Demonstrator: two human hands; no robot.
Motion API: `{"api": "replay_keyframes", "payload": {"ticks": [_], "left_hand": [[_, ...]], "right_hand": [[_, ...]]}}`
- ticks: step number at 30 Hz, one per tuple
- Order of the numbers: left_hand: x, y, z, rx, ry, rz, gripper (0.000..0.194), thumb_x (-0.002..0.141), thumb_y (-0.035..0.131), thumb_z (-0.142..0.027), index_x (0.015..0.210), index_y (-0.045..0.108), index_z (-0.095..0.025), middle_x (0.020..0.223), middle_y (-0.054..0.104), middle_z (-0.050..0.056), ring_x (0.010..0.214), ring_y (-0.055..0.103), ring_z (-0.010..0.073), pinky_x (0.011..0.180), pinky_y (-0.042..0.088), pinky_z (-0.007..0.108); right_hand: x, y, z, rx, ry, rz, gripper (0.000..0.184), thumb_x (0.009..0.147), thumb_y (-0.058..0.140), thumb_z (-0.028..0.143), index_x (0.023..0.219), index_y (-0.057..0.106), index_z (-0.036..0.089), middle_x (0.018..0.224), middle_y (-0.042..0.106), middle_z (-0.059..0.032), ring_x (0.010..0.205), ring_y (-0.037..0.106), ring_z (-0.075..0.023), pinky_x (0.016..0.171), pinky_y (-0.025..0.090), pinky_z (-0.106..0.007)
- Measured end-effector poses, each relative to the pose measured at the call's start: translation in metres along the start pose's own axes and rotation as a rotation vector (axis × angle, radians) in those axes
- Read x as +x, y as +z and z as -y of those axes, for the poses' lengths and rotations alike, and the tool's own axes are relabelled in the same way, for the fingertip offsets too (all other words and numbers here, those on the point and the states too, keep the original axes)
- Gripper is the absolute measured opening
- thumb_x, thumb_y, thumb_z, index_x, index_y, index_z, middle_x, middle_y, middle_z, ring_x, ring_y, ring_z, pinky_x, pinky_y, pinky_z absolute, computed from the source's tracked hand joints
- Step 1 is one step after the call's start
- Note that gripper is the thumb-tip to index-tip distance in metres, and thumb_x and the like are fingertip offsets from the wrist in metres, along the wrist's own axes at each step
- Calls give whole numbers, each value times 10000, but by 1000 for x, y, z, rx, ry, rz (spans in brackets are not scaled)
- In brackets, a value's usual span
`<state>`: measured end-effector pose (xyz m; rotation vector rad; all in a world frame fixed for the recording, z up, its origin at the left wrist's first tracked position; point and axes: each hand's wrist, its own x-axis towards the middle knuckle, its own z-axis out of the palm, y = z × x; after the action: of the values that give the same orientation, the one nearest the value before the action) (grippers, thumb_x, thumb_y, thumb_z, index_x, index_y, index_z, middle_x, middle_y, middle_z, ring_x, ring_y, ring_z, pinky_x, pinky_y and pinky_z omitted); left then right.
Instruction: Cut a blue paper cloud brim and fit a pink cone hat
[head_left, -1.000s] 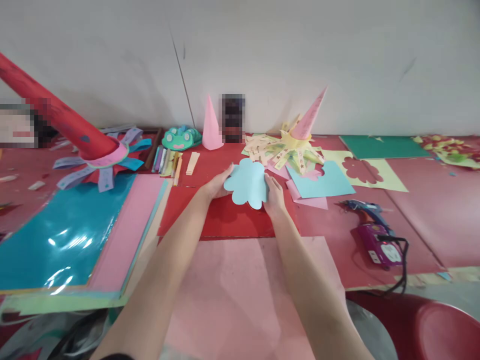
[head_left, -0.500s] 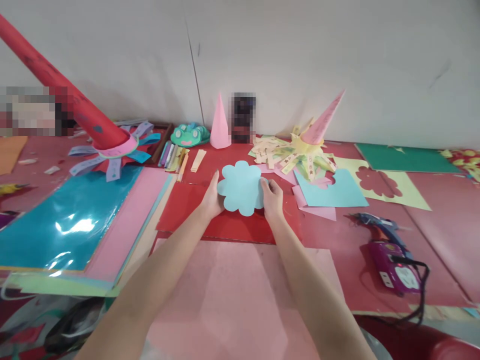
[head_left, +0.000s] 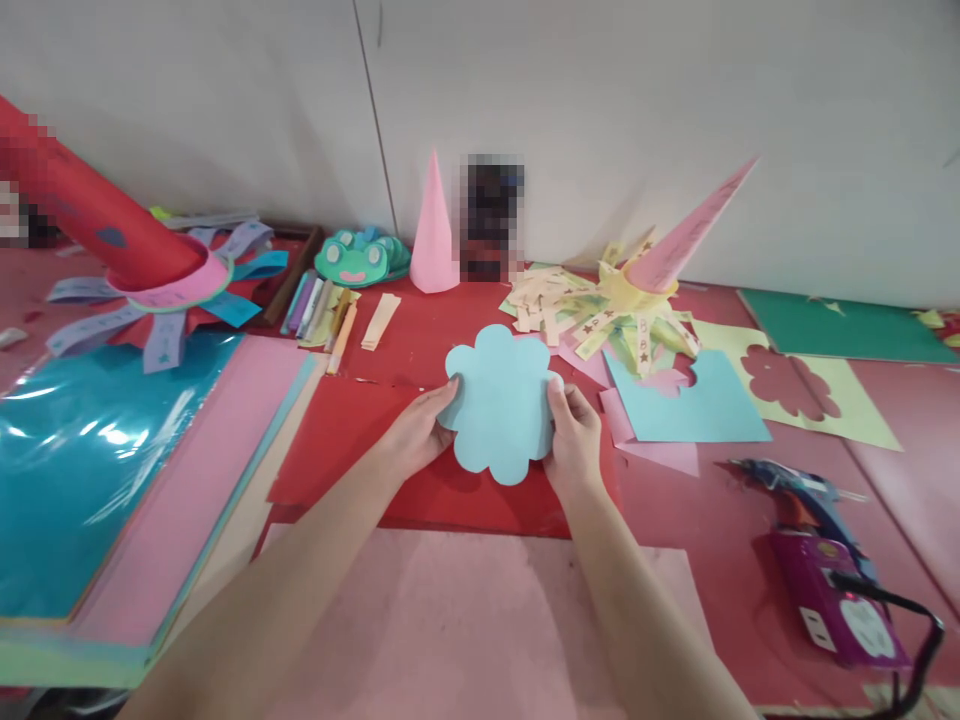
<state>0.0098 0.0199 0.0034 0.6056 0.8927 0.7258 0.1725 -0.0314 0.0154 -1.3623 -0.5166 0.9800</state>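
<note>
Beyond near edge of table (head_left: 720,590), paper flower (head_left: 501,405): could crease if squeezed.
Left hand (head_left: 418,432), right hand (head_left: 576,440): clamping opposite sides.

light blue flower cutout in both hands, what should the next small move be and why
I'd probably lower the light blue flower cutout flat onto the red sheet. The left hand and right hand grip its opposite edges, with both thumbs in front, and the red sheet lies directly beneath, so a short, level descent looks enough.
</note>
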Motion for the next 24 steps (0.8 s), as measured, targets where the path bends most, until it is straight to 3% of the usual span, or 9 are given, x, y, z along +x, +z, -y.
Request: {"api": "replay_keyframes", "payload": {"ticks": [6, 12, 19, 24], "left_hand": [[2, -4, 3, -27, 11, 19, 393, 721, 674, -533, 901, 656, -184, 879, 708, 75, 929, 634, 269, 714, 495, 340], [-2, 0, 1, -52, 16, 69, 285, 643, 788, -394, 767, 670, -166, 734, 684, 31, 656, 627, 164, 601, 474, 278], [-5, 6, 2, -67, 54, -18, 240, 684, 760, -362, 698, 663, -143, 671, 661, 32, 595, 593, 151, 572, 438, 289], [-5, 6, 2, -79, 41, -35, 266, 701, 742, -392, 677, 663, -139, 630, 648, 38, 562, 582, 157, 566, 424, 301]], "right_hand": [[4, -3, -7, -53, -71, -11, 427, 679, 675, 584, 611, 474, 213, 574, 367, 44, 550, 320, -103, 505, 282, -241], [2, -2, -7, -87, -126, -11, 363, 743, 631, 559, 726, 535, 209, 608, 448, 39, 569, 364, -105, 518, 294, -237], [-5, -1, 2, -31, -62, 80, 432, 714, 671, 529, 602, 406, 206, 583, 342, 52, 530, 305, -92, 481, 275, -235], [-1, -2, -2, -52, -80, 131, 421, 713, 676, 525, 607, 432, 199, 596, 346, 47, 549, 304, -90, 486, 283, -227]]}}
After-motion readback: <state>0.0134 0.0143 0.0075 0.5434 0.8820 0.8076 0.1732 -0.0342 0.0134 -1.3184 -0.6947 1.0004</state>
